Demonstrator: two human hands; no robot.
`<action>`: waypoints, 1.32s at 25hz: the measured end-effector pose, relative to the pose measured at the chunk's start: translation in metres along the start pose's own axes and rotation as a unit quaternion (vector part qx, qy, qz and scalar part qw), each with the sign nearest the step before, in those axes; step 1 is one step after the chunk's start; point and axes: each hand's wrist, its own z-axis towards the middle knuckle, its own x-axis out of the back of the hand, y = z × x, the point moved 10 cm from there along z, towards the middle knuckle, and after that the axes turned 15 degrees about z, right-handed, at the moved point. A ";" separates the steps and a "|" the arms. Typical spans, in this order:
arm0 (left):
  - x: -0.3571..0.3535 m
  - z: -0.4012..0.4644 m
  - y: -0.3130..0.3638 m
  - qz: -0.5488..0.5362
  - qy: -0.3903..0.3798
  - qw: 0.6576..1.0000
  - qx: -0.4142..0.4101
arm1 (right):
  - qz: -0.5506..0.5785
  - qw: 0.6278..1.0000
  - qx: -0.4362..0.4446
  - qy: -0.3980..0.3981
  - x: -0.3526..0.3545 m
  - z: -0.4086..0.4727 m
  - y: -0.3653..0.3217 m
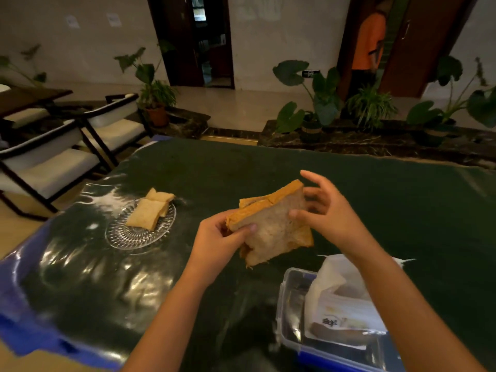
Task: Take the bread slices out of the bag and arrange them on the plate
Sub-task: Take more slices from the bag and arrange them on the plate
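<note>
A stack of bread slices (273, 226) with orange-brown crust is held in the air above the middle of the table. My left hand (220, 237) grips its left edge, thumb on the front slice. My right hand (327, 213) touches the right edge with thumb and forefinger, the other fingers spread. A clear glass plate (126, 237) lies to the left with two or three bread slices (149, 212) on it. The white plastic bread bag (341, 291) lies in a clear plastic box (290, 312) at the lower right, under my right forearm.
The table has a dark green shiny cover (268, 162) with a blue edge at the left. White-cushioned chairs (53, 162) stand to the left. Potted plants (316, 103) line the far side. A person in an orange shirt (370, 41) stands in a far doorway.
</note>
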 end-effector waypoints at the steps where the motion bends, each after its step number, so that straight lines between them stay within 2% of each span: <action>1: 0.021 -0.004 -0.010 0.002 0.011 1.000 0.013 | 0.042 0.999 -0.009 0.008 -0.019 0.000 0.014; 6: 0.136 -0.031 -0.073 0.018 0.015 0.996 0.084 | 0.098 0.995 -0.026 0.011 -0.156 0.009 0.072; 11: 0.235 -0.052 -0.126 0.057 -0.009 0.989 0.134 | 0.192 0.969 -0.158 0.009 -0.278 0.015 0.136; 13: 0.264 -0.052 -0.147 0.066 -0.006 0.986 0.150 | 0.191 0.967 -0.169 0.022 -0.307 0.021 0.151; 22: 0.328 0.015 -0.244 0.103 0.014 0.976 0.191 | 0.199 0.962 -0.130 0.134 -0.353 0.106 0.200; 33: 0.333 0.103 -0.384 0.016 0.001 0.955 0.296 | 0.244 0.910 -0.178 0.285 -0.376 0.187 0.297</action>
